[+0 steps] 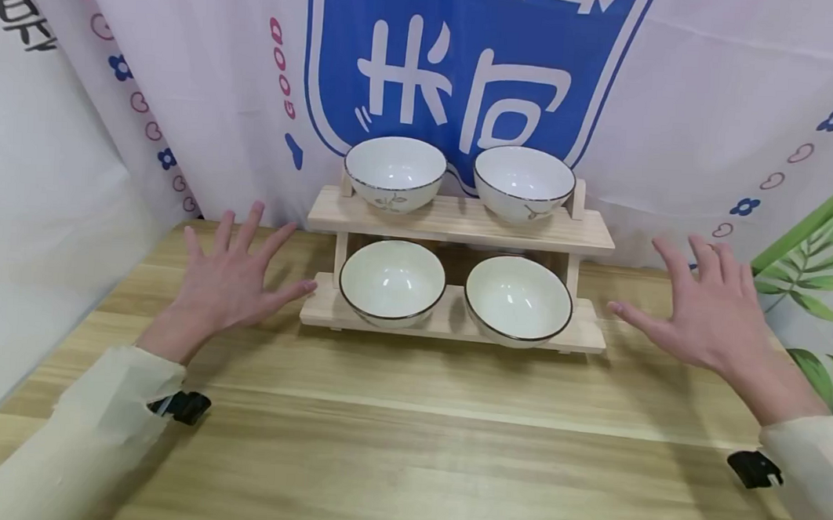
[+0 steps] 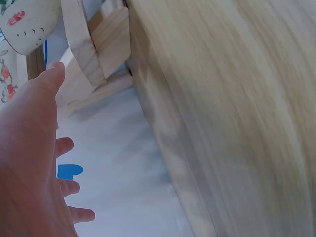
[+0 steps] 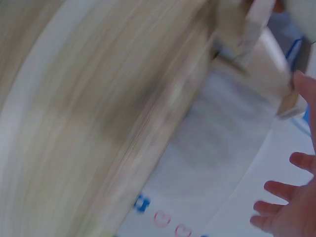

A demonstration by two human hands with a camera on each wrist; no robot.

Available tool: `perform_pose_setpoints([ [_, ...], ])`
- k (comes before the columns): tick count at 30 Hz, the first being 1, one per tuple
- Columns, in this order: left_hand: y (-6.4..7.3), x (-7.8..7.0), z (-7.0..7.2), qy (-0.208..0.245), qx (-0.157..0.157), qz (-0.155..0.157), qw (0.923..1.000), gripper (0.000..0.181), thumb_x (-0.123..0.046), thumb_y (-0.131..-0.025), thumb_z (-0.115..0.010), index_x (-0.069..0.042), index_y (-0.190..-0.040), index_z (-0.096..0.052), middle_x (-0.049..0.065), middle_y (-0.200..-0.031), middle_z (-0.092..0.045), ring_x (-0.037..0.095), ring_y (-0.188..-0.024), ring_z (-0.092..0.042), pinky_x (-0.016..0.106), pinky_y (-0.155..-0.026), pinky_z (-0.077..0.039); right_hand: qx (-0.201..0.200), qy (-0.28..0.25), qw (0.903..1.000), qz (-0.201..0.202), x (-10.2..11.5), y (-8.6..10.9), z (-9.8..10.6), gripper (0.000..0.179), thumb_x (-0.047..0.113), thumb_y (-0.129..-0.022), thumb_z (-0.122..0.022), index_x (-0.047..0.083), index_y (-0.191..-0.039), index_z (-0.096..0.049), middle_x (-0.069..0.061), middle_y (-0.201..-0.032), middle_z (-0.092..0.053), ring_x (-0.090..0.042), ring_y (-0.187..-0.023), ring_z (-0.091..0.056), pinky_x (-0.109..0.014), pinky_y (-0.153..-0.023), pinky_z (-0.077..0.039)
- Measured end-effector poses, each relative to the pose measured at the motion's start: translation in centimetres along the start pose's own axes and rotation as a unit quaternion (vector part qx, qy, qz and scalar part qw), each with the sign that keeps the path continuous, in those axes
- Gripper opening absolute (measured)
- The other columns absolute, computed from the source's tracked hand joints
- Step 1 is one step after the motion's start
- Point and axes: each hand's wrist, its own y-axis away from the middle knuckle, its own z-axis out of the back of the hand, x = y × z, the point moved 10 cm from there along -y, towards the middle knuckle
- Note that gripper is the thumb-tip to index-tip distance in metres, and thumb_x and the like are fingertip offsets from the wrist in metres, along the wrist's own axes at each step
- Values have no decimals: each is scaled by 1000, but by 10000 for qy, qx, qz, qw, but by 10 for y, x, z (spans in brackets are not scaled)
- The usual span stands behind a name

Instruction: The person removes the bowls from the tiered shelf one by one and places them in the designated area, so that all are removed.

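A two-tier light wooden rack (image 1: 454, 219) stands at the back of the table. Its upper shelf bears two white bowls with dark rims, one on the left (image 1: 396, 174) and one on the right (image 1: 523, 184). Two more dark-rimmed bowls, a left one (image 1: 392, 282) and a right one (image 1: 518, 301), sit tilted toward me on the lower shelf. My left hand (image 1: 228, 281) is spread beside the rack's left end, thumb near the lower shelf. On the other side my right hand (image 1: 710, 315) is likewise spread, its thumb close to the shelf's right end. Neither hand holds anything.
A wood-grain table (image 1: 435, 449) extends in front of the rack. Behind it hangs a white cloth (image 1: 715, 87) with a blue printed panel (image 1: 462, 66). Printed green leaves (image 1: 822, 273) show at the right edge. Black straps or devices sit at both sleeves' cuffs.
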Motion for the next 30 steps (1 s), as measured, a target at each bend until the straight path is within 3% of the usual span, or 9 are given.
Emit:
perform_pose_setpoints([
  [4, 3, -5, 1, 273, 77, -11, 9996, 103, -93, -90, -40, -30, -170, -23, 18, -180, 2, 60, -160, -10, 91, -113, -9, -340, -1097, 9933, -96, 18, 7, 14, 101, 60, -93, -74, 8, -167, -28, -38, -157, -36, -60, -141, -35, -78, -107, -33],
  [8, 5, -15, -2, 646, 258, -106, 9975, 102, -90, -93, -40, -28, -171, -21, 17, -180, 2, 58, -160, -13, 87, -116, -18, -511, -2472, 9676, -41, 44, 16, 22, 87, 41, -93, -82, 3, -159, -40, -29, -151, -48, -48, -133, -48, -64, -106, -40],
  [11, 7, -24, -4, 949, 404, -217, 9944, 101, -87, -95, -40, -25, -172, -18, 18, -180, -1, 57, -159, -17, 84, -116, -25, -424, -3112, 9494, 55, 61, 21, 22, 78, 33, -94, -83, 6, -155, -45, -20, -149, -54, -30, -129, -52, -41, -109, -42],
  [14, 8, -32, -5, 1241, 484, -327, 9905, 102, -85, -96, -42, -23, -172, -16, 19, -180, -6, 56, -159, -21, 81, -117, -29, -212, -3559, 9341, 181, 76, 24, 17, 72, 27, -96, -81, 9, -155, -44, -14, -145, -57, -15, -122, -53, -20, -100, -41],
  [17, 8, -37, -5, 1485, 497, -382, 9869, 102, -83, -97, -44, -22, -172, -16, 21, -178, -14, 54, -159, -24, 78, -118, -31, 156, -3970, 9171, 335, 89, 24, 9, 73, 22, -98, -78, 10, -158, -39, -15, -145, -56, -13, -122, -55, -12, -97, -43],
  [21, 9, -41, -8, 1845, 552, -398, 9805, 102, -82, -96, -48, -21, -172, -18, 21, -177, -21, 53, -158, -28, 77, -117, -33, 636, -4387, 8959, 303, 101, 22, -4, 83, 19, -96, -79, 9, -163, -30, -17, -150, -54, -22, -129, -55, -15, -101, -46],
  [24, 9, -44, -12, 2051, 622, -438, 9758, 103, -82, -95, -51, -19, -171, -20, 20, -176, -24, 52, -158, -29, 77, -118, -32, 905, -4578, 8843, 166, 108, 21, -14, 94, 19, -93, -82, 9, -166, -23, -20, -155, -49, -33, -135, -53, -28, -108, -48],
  [28, 11, -46, -16, 2216, 737, -420, 9714, 108, -81, -94, -55, -14, -171, -21, 22, -175, -27, 52, -157, -31, 75, -120, -31, 1149, -4629, 8789, 53, 119, 18, -22, 104, 22, -89, -87, 8, -167, -20, -22, -160, -42, -42, -140, -51, -53, -114, -46],
  [30, 12, -47, -17, 2287, 781, -417, 9695, 109, -80, -94, -57, -13, -171, -19, 23, -174, -28, 52, -156, -34, 75, -119, -33, 1184, -4631, 8784, 45, 124, 17, -24, 107, 22, -86, -89, 6, -166, -21, -23, -161, -40, -42, -140, -51, -58, -116, -44],
])
